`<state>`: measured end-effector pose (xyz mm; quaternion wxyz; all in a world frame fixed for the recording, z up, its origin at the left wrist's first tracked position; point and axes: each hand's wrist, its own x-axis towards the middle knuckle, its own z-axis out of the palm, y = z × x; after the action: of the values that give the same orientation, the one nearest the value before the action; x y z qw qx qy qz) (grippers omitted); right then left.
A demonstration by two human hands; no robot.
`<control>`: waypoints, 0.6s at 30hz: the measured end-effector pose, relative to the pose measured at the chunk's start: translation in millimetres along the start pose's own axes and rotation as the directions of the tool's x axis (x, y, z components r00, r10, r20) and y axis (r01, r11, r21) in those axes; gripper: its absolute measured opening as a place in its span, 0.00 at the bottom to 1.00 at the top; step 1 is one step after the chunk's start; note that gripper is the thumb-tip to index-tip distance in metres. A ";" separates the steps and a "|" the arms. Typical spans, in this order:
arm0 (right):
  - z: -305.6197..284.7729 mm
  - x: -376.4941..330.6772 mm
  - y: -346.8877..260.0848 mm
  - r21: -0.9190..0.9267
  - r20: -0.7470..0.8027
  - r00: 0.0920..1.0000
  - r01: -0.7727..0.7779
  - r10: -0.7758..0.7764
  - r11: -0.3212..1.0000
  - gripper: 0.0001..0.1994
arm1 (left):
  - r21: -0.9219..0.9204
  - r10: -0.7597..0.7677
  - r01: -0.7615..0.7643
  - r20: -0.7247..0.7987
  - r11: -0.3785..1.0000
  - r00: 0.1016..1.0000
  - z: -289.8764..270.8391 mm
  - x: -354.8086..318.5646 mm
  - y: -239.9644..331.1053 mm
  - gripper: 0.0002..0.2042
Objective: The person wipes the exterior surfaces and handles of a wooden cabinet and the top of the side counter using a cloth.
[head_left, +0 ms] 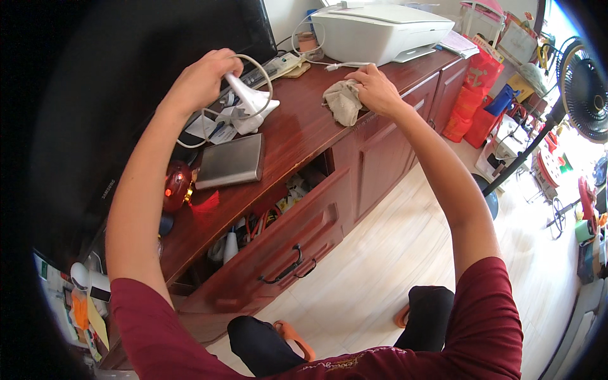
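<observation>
My left hand [206,77] is closed around the upper end of a white device with a slim neck and a flared lower part [253,102]; its exact kind is unclear. A pale cord [268,71] loops around it. The device is tilted over the cabinet top [297,120], above some small white items. Farther right, my right hand [377,90] grips a crumpled beige cloth [342,103] resting on the wood near the front edge. Between my left arm and that edge lies a flat silver box [230,161], beside a red ornament [177,183] with a tassel.
Below the top, a drawer [285,253] stands pulled out with assorted items inside. A large black screen [126,95] rises at the left. At the back sits a white printer [383,31]. Red bags [475,95] and a black fan [586,92] are at the right.
</observation>
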<state>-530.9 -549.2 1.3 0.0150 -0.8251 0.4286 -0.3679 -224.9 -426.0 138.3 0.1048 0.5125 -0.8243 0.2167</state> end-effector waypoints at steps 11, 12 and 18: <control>14.8 -52.9 -102.4 0.362 0.125 0.929 0.285 -0.349 0.887 0.24 | -0.135 0.019 -0.014 0.036 0.991 0.999 17.8 6.8 31.3 0.26; 15.7 -52.4 -99.2 0.412 0.093 0.940 0.264 -0.328 0.872 0.22 | -0.154 0.014 -0.005 0.061 0.988 0.998 17.4 5.1 34.6 0.26; 4.4 -49.4 2.0 0.196 -0.260 0.945 0.251 -0.197 0.948 0.12 | -0.102 -0.001 0.017 0.154 0.995 0.988 -14.9 -29.7 62.5 0.20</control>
<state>-547.4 -516.2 -31.9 0.0156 -0.8116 0.2852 -0.5096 -267.9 -371.6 124.1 0.0686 0.5253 -0.8376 0.1332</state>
